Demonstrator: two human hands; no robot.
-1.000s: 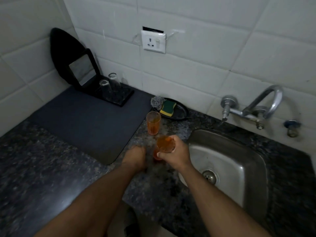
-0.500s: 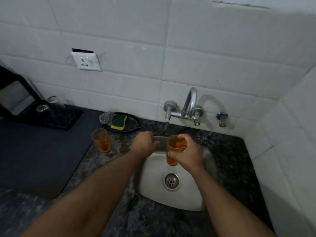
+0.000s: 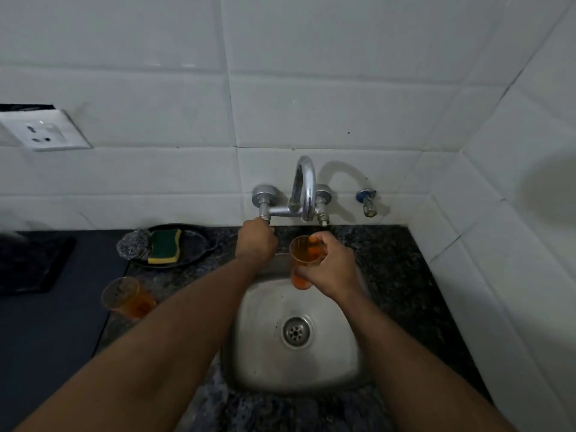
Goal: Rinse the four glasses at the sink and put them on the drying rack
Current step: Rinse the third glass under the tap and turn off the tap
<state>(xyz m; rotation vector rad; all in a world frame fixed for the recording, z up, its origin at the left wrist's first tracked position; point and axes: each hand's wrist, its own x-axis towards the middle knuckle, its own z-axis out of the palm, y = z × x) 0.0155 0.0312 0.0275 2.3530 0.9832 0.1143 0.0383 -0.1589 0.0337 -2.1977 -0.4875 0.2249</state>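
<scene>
The step in hand looks like starting the water; next, the tap handle wants turning and the glass bringing under the curved chrome spout [image 3: 307, 185]; the left hand [image 3: 256, 241] curls on the handle; the right hand [image 3: 331, 265] grips an orange translucent glass [image 3: 303, 260] upright over the steel sink [image 3: 249, 353]; a second orange glass [image 3: 126, 296] waits on the dark speckled desk [image 3: 405, 275].

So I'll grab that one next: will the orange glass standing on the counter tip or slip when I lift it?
The orange glass looks tall and narrows toward its base, so a sideways nudge could probably tip it. Its walls look thin and smooth, so it is likely light, and slippery if wet. It stands on the counter beside the dark mat.
</scene>
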